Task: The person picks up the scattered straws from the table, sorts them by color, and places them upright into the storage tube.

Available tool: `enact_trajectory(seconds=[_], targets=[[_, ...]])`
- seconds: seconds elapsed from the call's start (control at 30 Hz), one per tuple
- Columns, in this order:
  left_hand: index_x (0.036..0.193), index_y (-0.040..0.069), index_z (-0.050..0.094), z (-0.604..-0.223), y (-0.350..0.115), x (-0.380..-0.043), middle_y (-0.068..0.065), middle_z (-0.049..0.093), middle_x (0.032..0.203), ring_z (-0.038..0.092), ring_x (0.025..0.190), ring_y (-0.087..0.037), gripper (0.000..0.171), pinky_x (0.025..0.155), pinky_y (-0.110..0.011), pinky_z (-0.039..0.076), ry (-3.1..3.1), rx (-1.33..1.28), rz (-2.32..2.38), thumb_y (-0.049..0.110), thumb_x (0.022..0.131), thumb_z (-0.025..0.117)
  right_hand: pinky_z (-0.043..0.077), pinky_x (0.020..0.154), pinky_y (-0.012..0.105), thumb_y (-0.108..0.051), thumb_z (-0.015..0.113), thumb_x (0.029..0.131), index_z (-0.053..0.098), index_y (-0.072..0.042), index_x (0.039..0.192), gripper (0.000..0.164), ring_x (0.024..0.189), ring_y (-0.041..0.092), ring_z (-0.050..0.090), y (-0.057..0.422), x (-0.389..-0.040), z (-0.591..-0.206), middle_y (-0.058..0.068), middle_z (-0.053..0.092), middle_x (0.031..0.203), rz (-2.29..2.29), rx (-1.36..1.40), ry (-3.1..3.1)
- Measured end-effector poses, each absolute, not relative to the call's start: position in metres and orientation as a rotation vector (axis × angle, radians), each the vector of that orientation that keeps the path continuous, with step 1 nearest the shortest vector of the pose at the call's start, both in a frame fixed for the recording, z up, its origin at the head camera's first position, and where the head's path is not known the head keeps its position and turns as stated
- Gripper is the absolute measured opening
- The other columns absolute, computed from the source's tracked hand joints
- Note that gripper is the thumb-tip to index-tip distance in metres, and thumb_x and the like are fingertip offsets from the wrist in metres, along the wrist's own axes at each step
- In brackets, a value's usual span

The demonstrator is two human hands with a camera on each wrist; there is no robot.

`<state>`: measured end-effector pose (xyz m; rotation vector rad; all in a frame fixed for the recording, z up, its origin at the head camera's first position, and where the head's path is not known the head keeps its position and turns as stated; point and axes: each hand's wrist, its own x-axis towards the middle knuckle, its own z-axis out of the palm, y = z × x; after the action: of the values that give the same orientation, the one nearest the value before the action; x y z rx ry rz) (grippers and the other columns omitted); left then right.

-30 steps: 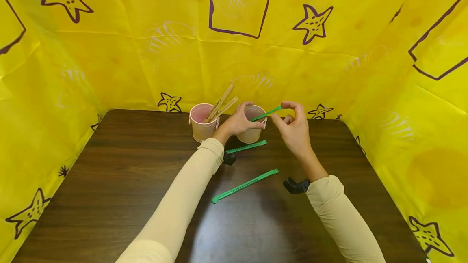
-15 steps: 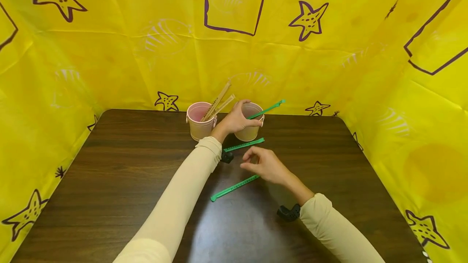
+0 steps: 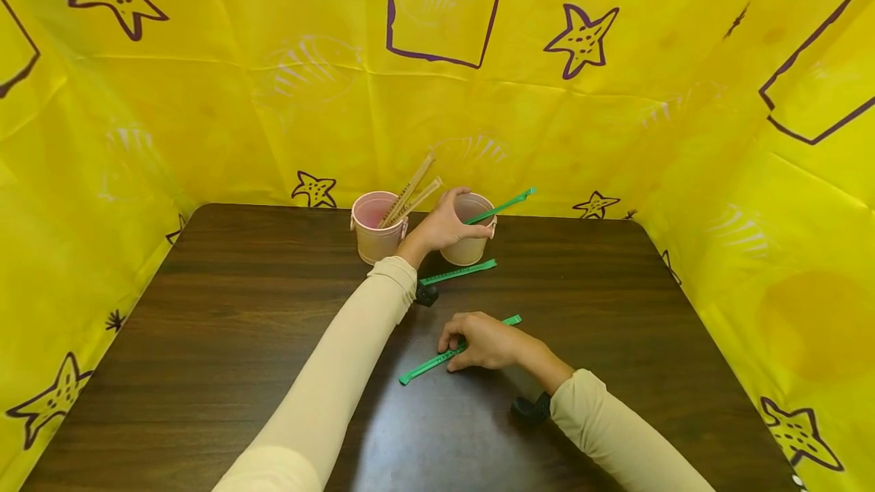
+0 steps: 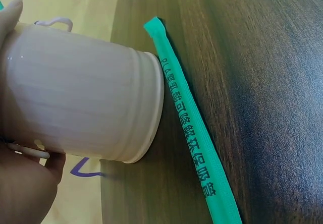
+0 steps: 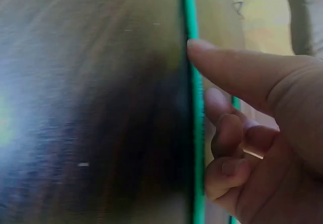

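Note:
In the head view my left hand [image 3: 447, 225] grips the right-hand bucket [image 3: 466, 249] near its rim, thumb at the front. One green wrapped straw [image 3: 509, 203] leans out of that bucket. My right hand [image 3: 488, 342] has come down over another green wrapped straw [image 3: 425, 367] on the table, thumb and curled fingers on either side of it. The right wrist view, somewhat blurred, has the thumb against this straw [image 5: 198, 133]. A third green straw [image 4: 186, 118] lies beside the bucket's base [image 4: 96, 93], partly hidden by the left wrist in the head view.
To the left stands a pink bucket [image 3: 376, 245] holding tan wrapped straws [image 3: 413, 188]. Both buckets are near the back of the dark wooden table [image 3: 239, 325]. A yellow patterned cloth [image 3: 239, 112] surrounds the table's back and sides.
The right hand let go of the green straw in the bucket and moved down and toward me to the nearest straw, which has shifted slightly. My left hand stays on the bucket.

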<state>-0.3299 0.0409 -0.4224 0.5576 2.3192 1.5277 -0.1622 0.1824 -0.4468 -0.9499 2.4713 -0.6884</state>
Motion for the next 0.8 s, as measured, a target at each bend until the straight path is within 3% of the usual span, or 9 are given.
enact_trajectory(seconds=[0.37, 0.53, 0.7, 0.8], targets=[[0.16, 0.021, 0.021, -0.424, 0.042, -0.328, -0.013, 0.029, 0.159, 0.046, 0.135, -0.037, 0.105, 0.111, -0.056, 0.044, 2.312, 0.56, 1.535, 0.048, 0.081, 0.085, 0.048, 0.079, 0.019, -0.017, 0.077, 0.091, 0.072, -0.018, 0.091, 0.006, 0.087, 0.007, 0.057, 0.188, -0.158, -0.447, -0.005, 0.063, 0.093, -0.648, -1.042, 2.469], [0.16, 0.024, 0.021, -0.422, 0.042, -0.329, -0.012, 0.027, 0.161, 0.045, 0.137, -0.036, 0.103, 0.112, -0.056, 0.043, 2.318, 0.548, 1.521, 0.047, 0.082, 0.084, 0.05, 0.083, 0.02, -0.017, 0.075, 0.093, 0.071, -0.018, 0.094, 0.005, 0.089, 0.003, 0.059, 0.199, -0.159, -0.437, -0.006, 0.065, 0.097, -0.698, -1.057, 2.464], [0.16, 0.021, 0.021, -0.42, 0.041, -0.329, -0.013, 0.027, 0.161, 0.045, 0.137, -0.036, 0.103, 0.112, -0.056, 0.043, 2.321, 0.565, 1.524, 0.047, 0.082, 0.084, 0.051, 0.075, 0.021, -0.019, 0.072, 0.096, 0.069, -0.017, 0.099, 0.004, 0.08, 0.003, 0.058, 0.213, -0.162, -0.42, -0.007, 0.069, 0.093, -0.844, -0.943, 2.425], [0.16, 0.021, 0.021, -0.421, 0.039, -0.329, -0.014, 0.028, 0.16, 0.046, 0.137, -0.036, 0.103, 0.112, -0.054, 0.043, 2.32, 0.571, 1.527, 0.047, 0.082, 0.084, 0.053, 0.075, 0.023, -0.019, 0.069, 0.098, 0.068, -0.015, 0.106, 0.009, 0.084, 0.007, 0.061, 0.222, -0.165, -0.408, -0.004, 0.07, 0.096, -0.949, -0.887, 2.412]])
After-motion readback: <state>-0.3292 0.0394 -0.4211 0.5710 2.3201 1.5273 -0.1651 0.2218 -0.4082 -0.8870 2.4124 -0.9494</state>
